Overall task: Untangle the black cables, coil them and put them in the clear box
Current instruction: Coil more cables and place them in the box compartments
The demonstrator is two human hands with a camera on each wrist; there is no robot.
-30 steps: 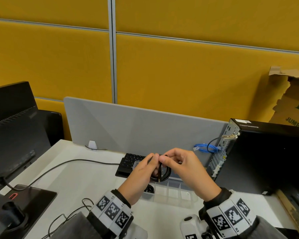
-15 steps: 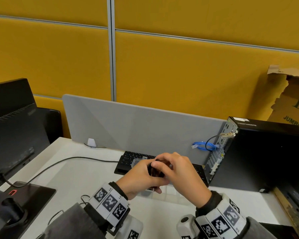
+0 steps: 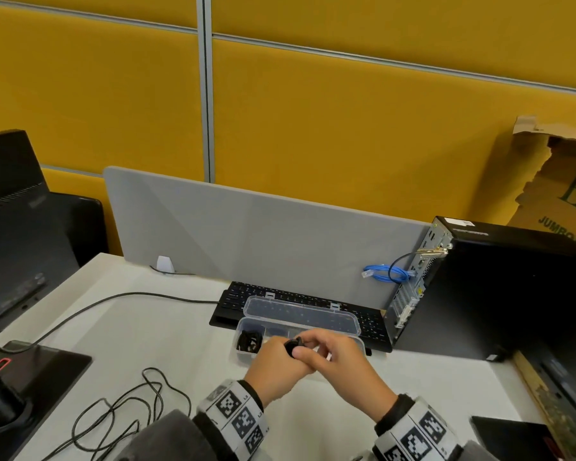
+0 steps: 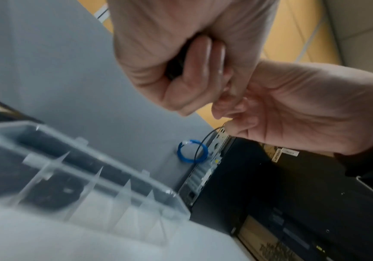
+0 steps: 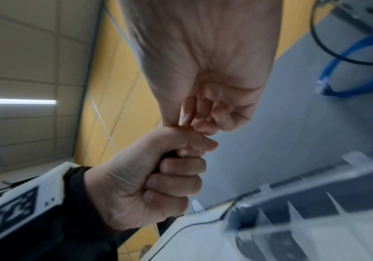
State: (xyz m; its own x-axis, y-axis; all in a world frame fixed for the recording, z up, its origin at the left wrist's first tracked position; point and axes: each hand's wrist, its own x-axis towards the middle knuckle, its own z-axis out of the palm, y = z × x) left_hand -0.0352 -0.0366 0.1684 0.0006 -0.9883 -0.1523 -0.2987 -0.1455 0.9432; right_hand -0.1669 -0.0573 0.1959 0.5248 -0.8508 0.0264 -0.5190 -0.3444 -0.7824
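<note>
Head view: a person's two hands meet just above the near edge of an open clear box [image 3: 353,322] on a white desk [image 3: 167,331]. The left hand [image 3: 275,361] is clenched around a small coiled black cable [image 3: 292,345], of which only a dark edge shows between the fingers; the wrist views confirm the fist closed around something dark. The right hand [image 3: 333,361] has its fingers curled, thumb and fingertips pinching at the top of that coil, probably tucking in the loose end. The box is divided into compartments, its lid lying open against a black keyboard [image 3: 373,322]; the leftmost compartment already holds another coiled cable [image 3: 248,341]. A further loose black cable [image 3: 123,404] lies tangled on the desk near the person's left sleeve, not yet coiled. A computer tower [image 3: 492,294] stands to the right with a blue cable [image 3: 379,272] at its back. To finish this step well, keep the left fist firm so the loops cannot spring open, secure the end with the right fingertips, then lower the bundle straight into a free compartment beside the filled one, releasing only once it sits below the dividers.
</note>
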